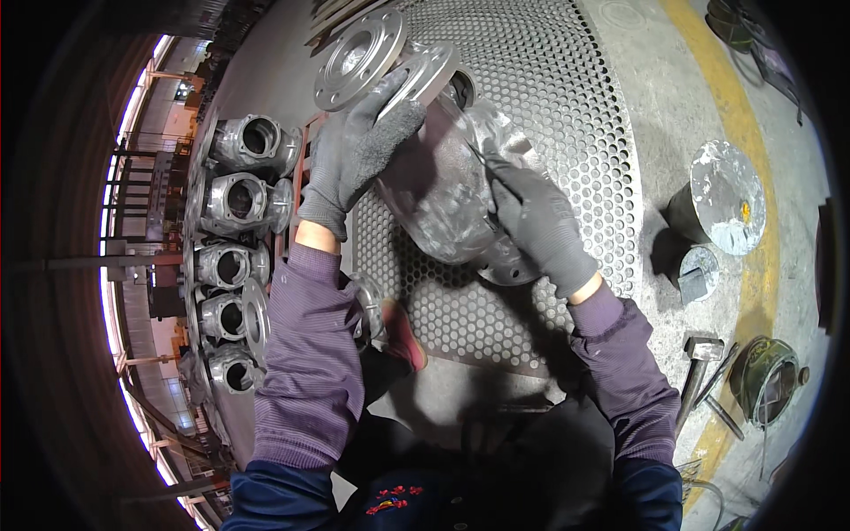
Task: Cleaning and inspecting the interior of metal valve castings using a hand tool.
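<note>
Casting (443, 199) sits near perforated plate's (580, 124) left edge, left hand (356, 150) gripping flange (436, 73), likely steadying it; right hand's (538, 217) fingers bunched against casting, can't tell if holding anything.

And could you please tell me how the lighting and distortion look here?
Head view: the fisheye bows the yellow floor stripe and blackens the corners; a bright strip glares at left; shadow darkens the perforated plate near the metal casting.

Both forearms (310, 363) stretch forward, a sliver of bare wrist (319, 236) showing on each; the gloved left hand (356, 150) reaches farther, the right hand (542, 221) curling inward.
</note>
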The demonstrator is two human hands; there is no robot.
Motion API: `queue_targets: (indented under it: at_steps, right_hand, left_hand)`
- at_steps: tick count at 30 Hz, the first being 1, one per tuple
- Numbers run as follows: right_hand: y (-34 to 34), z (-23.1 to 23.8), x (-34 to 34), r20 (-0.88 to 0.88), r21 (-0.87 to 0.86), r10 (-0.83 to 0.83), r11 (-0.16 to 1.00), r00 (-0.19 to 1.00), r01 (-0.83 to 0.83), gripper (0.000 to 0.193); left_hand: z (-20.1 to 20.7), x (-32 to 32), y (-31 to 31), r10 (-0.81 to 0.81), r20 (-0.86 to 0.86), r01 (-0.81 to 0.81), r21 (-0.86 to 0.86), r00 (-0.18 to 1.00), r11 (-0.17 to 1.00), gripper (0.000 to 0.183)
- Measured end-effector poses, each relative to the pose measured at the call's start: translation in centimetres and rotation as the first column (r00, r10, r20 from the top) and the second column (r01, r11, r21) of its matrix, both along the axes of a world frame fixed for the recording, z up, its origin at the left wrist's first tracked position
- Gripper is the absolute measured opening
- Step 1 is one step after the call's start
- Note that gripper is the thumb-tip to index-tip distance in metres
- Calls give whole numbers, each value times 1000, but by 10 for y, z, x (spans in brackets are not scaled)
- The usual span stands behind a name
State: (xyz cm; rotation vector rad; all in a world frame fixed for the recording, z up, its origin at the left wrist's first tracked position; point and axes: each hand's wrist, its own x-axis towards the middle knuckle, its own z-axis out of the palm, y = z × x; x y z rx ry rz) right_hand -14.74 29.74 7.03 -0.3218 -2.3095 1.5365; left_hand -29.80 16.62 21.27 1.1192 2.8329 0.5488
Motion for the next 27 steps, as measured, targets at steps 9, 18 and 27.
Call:
queue_targets:
  at_steps: [9,18,27]
  right_hand:
    - [4,-3,10,-97,-31,78,996,992,-82,26]
    - [-6,-25,7,-302,-106,8,993,953,-42,28]
    - [-6,4,4,18,269,72,960,997,-75,33]
  left_hand:
    - [4,5,6,102,55,-96,-100,993,990,58]
    - [-8,-16,-9,-58,-81,54,-50,995,997,56]
    - [-6,-12,-7,-98,-105,103,44,990,994,58]
